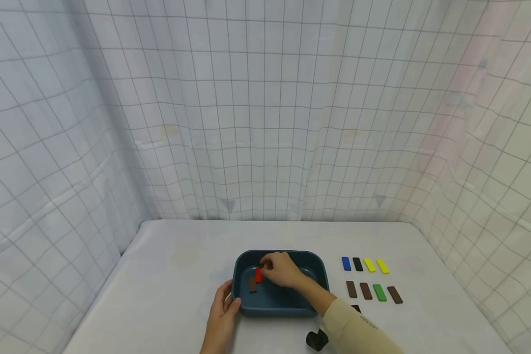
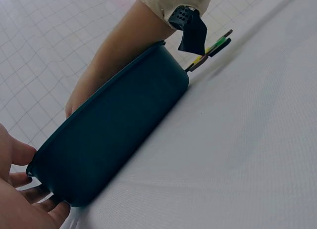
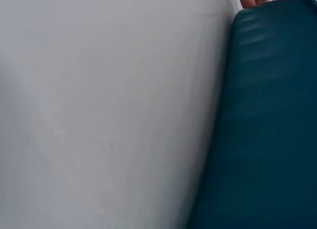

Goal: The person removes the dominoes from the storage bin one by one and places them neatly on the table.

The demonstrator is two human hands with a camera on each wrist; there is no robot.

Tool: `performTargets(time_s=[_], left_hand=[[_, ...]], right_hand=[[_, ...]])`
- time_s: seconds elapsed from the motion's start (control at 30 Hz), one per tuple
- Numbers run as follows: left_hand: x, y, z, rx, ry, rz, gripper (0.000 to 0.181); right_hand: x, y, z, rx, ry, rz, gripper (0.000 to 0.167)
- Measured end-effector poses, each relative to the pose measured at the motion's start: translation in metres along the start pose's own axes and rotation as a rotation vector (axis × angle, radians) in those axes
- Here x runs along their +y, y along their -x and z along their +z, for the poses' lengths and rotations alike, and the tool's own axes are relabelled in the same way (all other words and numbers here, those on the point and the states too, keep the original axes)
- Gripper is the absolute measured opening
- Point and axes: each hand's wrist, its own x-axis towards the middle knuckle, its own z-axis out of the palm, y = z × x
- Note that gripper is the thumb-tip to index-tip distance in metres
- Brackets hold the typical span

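A dark teal tub (image 1: 283, 311) sits on the white cloth, with a brown block (image 1: 252, 283) and a red block (image 1: 258, 275) lying on its floor at the left. My left hand (image 1: 222, 312) grips the tub's near left corner, thumb by the rim and fingers along the outer wall; the left wrist view shows its fingers (image 2: 58, 213) against that wall. Inside the tub is my right hand (image 1: 283, 270), fingers bent beside the red block. Whether it pinches anything cannot be made out. In the right wrist view only the tub's outer wall (image 3: 267, 120) and the left fingertips appear.
Right of the tub lie rows of flat blocks: blue (image 1: 346, 263), black (image 1: 358, 264), yellow (image 1: 369, 265), green (image 1: 379, 292) and several brown ones (image 1: 395, 294). The right forearm partly covers a dark block (image 1: 356, 309). Gridded white curtains (image 1: 265, 123) surround the table.
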Motion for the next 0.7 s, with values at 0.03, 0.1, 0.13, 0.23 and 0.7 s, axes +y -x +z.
performTargets(time_s=[0.03, 0.1, 0.13, 0.23, 0.7], left_hand=[[0.000, 0.000, 0.000, -0.001, 0.000, 0.003, 0.056], [0.000, 0.001, 0.000, -0.003, -0.001, 0.009, 0.056], [-0.001, 0.001, 0.001, -0.003, -0.001, 0.012, 0.056], [-0.001, 0.002, 0.000, -0.004, 0.000, 0.020, 0.055], [0.000, 0.005, 0.001, -0.027, 0.009, 0.064, 0.053]], right_hand=[[0.001, -0.001, 0.002, -0.001, 0.009, 0.001, 0.024], [0.003, -0.002, 0.007, -0.008, 0.026, 0.006, 0.024], [0.003, -0.003, 0.009, -0.011, 0.036, 0.008, 0.024], [0.004, -0.005, 0.013, -0.023, 0.065, 0.011, 0.023], [0.010, -0.003, 0.010, 0.000, -0.006, -0.007, 0.024]])
